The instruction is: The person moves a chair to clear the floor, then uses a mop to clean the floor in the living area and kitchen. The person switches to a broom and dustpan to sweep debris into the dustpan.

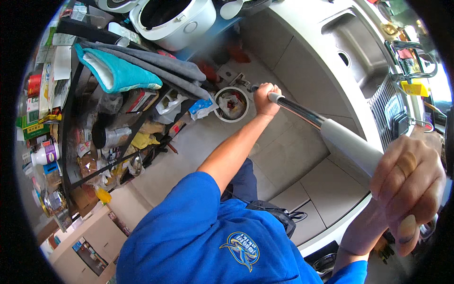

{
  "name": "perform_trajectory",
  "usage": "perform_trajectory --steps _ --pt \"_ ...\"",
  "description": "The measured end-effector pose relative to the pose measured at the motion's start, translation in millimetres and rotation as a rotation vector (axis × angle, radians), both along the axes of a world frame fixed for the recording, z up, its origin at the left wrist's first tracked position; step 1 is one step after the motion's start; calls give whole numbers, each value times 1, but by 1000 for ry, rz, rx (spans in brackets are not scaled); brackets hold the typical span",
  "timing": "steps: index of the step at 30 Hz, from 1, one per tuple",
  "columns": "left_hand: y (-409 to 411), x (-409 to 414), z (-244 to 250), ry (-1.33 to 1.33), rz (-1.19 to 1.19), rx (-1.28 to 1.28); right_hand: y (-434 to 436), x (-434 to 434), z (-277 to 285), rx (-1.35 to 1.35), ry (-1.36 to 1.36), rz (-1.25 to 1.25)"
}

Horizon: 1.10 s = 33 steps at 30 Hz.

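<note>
A telescopic cleaning pole (301, 110) of shiny metal with pale grey sleeves runs slantwise across the view. My left hand (267, 99) is closed around its lower part, and a short dark section shows just past the fist. Higher up, close to the camera, my right hand (408, 188) grips the end of the thick pale sleeve (349, 145). Beyond the left fist, a pale flat piece with a bracket (241, 80) lies on the floor; whether it joins the pole I cannot tell. Beside it stands a round white waste bin (247, 108) containing rubbish and a plastic bag.
To the left, a dark-framed shelf (65, 142) is crammed with jars, boxes and packets. A turquoise quilted mitt (106, 71) and grey cloth (170, 65) hang over it. A white rice cooker (184, 28) stands above. On the right, a white counter (301, 21) holds a steel sink (369, 46).
</note>
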State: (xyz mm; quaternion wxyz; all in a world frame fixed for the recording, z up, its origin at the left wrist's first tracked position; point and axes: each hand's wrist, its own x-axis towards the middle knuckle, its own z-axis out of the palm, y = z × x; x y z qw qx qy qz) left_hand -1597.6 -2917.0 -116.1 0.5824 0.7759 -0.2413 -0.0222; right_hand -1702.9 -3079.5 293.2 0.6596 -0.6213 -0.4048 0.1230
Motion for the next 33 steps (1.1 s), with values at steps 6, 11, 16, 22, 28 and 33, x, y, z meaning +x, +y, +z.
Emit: perform_trajectory --steps 6,11,16,22,28,33 --pt "-16 27 -9 117 -125 -70 2 19 -21 136 -54 -256" --pt "-8 57 4 100 -228 60 0 20 -14 93 63 -556" --pt "-14 67 10 168 -378 142 10 4 2 34 121 -778" --pt "-23 49 5 207 -397 131 28 -9 13 1 156 -1038" --pt "-30 -11 5 152 -515 135 57 -52 34 0 162 -1351" --pt "-26 -76 17 152 -708 160 96 -98 55 -1 119 -1690"
